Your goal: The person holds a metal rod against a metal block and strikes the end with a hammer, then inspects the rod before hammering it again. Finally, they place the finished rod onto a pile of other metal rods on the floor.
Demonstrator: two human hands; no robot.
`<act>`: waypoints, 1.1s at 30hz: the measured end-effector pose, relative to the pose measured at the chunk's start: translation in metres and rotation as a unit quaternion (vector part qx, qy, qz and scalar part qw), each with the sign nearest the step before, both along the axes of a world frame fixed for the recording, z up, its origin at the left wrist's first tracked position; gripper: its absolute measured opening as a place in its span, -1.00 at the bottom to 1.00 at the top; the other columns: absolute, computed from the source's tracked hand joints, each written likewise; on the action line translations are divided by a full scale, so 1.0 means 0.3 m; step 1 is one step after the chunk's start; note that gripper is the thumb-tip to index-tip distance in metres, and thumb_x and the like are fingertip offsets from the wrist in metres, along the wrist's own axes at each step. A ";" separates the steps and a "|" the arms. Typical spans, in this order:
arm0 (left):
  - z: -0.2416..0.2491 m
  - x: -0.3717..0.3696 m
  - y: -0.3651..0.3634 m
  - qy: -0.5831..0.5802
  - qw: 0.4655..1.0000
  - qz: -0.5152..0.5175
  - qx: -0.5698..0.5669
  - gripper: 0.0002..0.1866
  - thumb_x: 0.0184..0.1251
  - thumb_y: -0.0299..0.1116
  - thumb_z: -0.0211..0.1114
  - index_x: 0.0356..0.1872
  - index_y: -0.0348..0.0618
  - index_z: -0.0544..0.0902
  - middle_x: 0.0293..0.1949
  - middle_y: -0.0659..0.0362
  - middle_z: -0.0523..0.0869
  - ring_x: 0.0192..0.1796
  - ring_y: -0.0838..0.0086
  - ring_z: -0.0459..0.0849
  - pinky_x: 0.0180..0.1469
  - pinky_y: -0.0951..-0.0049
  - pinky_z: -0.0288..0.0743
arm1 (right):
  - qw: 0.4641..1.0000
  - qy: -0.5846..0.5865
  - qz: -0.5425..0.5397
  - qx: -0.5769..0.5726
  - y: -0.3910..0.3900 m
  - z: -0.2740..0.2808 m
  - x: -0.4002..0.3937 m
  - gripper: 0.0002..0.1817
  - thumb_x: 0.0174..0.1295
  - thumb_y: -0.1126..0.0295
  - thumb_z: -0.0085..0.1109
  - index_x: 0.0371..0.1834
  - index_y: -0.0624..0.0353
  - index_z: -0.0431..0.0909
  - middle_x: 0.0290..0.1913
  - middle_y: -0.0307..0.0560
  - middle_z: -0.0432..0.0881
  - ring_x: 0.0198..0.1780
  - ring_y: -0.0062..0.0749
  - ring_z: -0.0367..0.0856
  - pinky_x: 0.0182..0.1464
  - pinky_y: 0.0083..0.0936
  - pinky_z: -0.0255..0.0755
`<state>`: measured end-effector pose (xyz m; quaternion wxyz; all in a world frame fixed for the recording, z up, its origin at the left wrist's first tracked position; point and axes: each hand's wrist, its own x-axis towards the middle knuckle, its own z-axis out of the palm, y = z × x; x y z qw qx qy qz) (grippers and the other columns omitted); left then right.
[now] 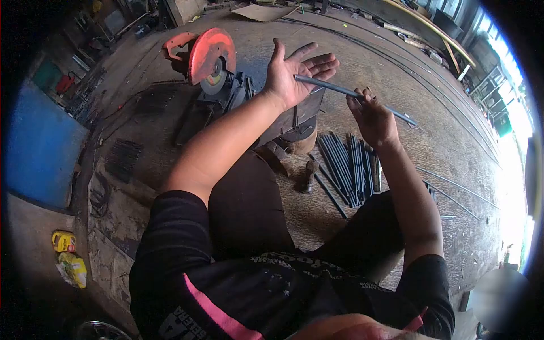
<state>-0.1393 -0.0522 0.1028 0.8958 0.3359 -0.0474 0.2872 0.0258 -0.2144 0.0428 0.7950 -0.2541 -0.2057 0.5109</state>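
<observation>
My right hand (371, 116) is closed around a thin grey metal rod (334, 89), gripping it past its middle. The rod's left end rests against the palm of my left hand (297, 71), which is spread flat with its fingers apart and grips nothing. Both hands are raised above the workshop floor, just right of a chop saw with a red guard (211, 54). Below my right hand, several cut rods (347, 164) lie in a pile on the ground between my knees.
A dark metal block (292, 122) stands by the saw. Long steel bars (453, 187) lie across the floor to the right. A blue panel (39, 147) is at the left, yellow packets (68, 255) at lower left. Scrap and cardboard (263, 11) lie at the back.
</observation>
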 end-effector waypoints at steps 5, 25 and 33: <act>-0.009 -0.018 0.030 -0.018 1.000 -0.016 0.016 -0.08 0.30 0.45 -0.30 0.26 -0.29 0.25 0.11 -0.30 0.48 0.23 -0.06 0.46 0.34 -0.05 0.29 | 0.777 -0.617 -0.123 -0.015 0.038 -0.080 0.080 -0.91 0.35 0.48 0.01 -0.15 0.25 0.43 0.02 0.03 0.49 0.15 -0.18 0.47 0.34 -0.28 0.34; -0.299 -0.014 0.287 0.340 0.875 0.291 0.185 -0.71 0.57 -0.18 -0.10 -0.19 -0.19 0.46 -0.42 0.17 0.56 -0.45 0.44 0.56 -0.32 0.31 0.62 | 0.884 -0.204 0.300 -0.295 0.276 -0.263 -0.260 -0.38 0.30 -0.01 0.14 0.11 0.40 0.40 -0.01 0.28 0.55 -0.11 0.02 0.62 -0.09 -0.19 0.55; -0.425 -0.017 0.319 0.510 0.551 0.193 0.632 -0.58 0.48 -0.09 -0.01 -0.36 -0.23 0.62 -0.46 0.00 0.67 -0.33 0.18 0.66 -0.19 0.17 0.47 | 0.487 -0.790 0.273 -0.254 0.258 -0.468 -0.248 -0.49 0.16 -0.03 0.21 -0.15 0.26 0.65 -0.25 0.08 0.71 -0.20 -0.19 0.71 -0.15 -0.23 0.55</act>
